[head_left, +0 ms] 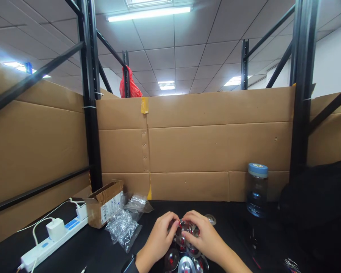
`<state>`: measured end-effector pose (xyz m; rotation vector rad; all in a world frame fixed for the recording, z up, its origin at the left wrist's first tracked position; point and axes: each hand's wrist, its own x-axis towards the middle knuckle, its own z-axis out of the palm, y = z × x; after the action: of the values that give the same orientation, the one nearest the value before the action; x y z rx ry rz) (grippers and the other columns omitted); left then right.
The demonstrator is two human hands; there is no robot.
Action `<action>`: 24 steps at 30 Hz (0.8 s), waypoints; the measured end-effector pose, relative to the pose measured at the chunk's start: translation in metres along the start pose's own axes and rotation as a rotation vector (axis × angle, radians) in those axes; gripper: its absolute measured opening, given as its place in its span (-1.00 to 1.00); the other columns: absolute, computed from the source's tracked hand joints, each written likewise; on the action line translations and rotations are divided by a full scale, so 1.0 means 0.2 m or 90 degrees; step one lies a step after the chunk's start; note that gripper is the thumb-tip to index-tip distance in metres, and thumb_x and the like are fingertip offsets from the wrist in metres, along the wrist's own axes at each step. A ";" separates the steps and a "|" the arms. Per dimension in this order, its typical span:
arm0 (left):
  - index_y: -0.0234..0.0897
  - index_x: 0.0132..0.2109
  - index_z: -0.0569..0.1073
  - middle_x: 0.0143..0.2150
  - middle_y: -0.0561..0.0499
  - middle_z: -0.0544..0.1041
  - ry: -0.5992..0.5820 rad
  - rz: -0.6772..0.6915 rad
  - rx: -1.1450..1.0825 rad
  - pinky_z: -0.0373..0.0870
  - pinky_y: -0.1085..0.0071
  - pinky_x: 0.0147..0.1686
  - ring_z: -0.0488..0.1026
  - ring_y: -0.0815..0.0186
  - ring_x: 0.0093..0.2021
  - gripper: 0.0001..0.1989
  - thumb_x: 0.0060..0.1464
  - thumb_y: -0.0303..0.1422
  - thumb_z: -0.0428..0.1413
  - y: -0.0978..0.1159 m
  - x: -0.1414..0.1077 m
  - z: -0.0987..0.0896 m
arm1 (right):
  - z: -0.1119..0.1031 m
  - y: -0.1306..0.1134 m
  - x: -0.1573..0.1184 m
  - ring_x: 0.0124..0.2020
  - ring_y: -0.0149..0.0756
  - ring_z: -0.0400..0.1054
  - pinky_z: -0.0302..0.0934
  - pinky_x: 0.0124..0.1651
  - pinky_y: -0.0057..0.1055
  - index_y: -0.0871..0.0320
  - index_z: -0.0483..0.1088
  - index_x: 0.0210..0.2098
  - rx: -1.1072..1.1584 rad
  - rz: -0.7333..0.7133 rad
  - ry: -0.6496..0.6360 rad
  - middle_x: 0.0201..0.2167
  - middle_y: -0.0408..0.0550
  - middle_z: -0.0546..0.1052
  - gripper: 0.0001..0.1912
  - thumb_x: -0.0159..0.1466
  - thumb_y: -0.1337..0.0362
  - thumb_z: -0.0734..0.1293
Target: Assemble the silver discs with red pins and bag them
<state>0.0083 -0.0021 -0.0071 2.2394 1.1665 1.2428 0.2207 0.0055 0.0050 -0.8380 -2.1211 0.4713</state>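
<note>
Near the table's front edge lies a cluster of shiny round pieces (186,264), silvery and dark, with red parts showing in some. My left hand (163,231) is closed in a pinch at the upper left of this cluster, beside a small red bit; what its fingertips hold is too small to make out. Curved over the cluster from the right, my right hand (203,233) has thumb and fingers around a shiny round piece (184,228). Its far side is hidden by the fingers. Just behind my right hand sits a flat, clear-looking disc (210,219).
To the left stand an opened cardboard box (104,204), clear plastic bags (124,229) and a white power strip (55,240) with plugged-in chargers. A blue-lidded clear jar (257,191) and a black cloth-like mass (318,212) occupy the right. Cardboard walls (193,151) enclose the table.
</note>
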 end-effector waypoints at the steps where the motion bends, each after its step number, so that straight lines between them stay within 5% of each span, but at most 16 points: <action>1: -0.24 -0.19 0.52 -0.23 -0.04 0.57 0.006 0.008 -0.009 0.34 0.40 -0.16 0.49 0.26 -0.20 -0.71 0.42 -0.23 -0.02 0.01 0.00 0.00 | 0.01 0.00 0.00 -0.09 -0.19 0.46 0.28 0.02 -0.33 0.09 0.53 -0.15 0.006 0.005 0.001 -0.14 -0.05 0.56 -0.80 0.21 0.33 0.45; 11: -0.21 -0.17 0.58 -0.19 -0.08 0.56 0.006 0.066 -0.032 0.37 0.39 -0.11 0.50 0.24 -0.15 -0.71 0.41 -0.21 0.02 0.06 -0.01 0.00 | 0.03 -0.02 0.01 -0.19 -0.21 0.47 0.26 -0.07 -0.35 0.10 0.43 -0.36 0.010 0.074 0.020 -0.23 -0.12 0.62 -0.73 -0.02 0.42 0.52; 14: -0.20 -0.12 0.57 -0.16 -0.09 0.56 0.067 0.032 -0.030 0.38 0.37 -0.10 0.49 0.21 -0.12 -0.70 0.41 -0.18 0.00 0.06 -0.01 0.00 | 0.02 -0.03 0.01 -0.19 -0.17 0.45 0.24 -0.07 -0.29 0.08 0.42 -0.30 0.008 0.105 0.067 -0.25 -0.10 0.60 -0.75 0.05 0.33 0.52; 18: -0.22 -0.08 0.52 -0.19 -0.06 0.58 0.095 -0.043 -0.088 0.39 0.40 -0.20 0.52 0.23 -0.19 -0.73 0.38 -0.15 0.03 0.07 -0.01 0.03 | 0.01 -0.02 0.03 -0.09 -0.10 0.48 0.30 -0.07 -0.22 0.05 0.31 -0.05 0.247 0.166 0.153 -0.09 0.03 0.60 -0.59 0.21 0.10 0.48; 24: -0.23 -0.12 0.54 -0.23 -0.02 0.59 0.058 -0.012 -0.117 0.39 0.44 -0.20 0.51 0.27 -0.23 -0.86 0.28 -0.28 0.15 0.07 -0.01 0.06 | 0.06 -0.02 0.00 -0.03 -0.10 0.52 0.36 0.07 -0.14 0.04 0.24 -0.01 0.491 0.160 0.078 -0.05 0.06 0.57 -0.36 0.08 0.10 0.62</action>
<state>0.0248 -0.0111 -0.0067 2.0525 1.0555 1.3980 0.2104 0.0034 0.0004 -0.6450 -1.5236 1.2328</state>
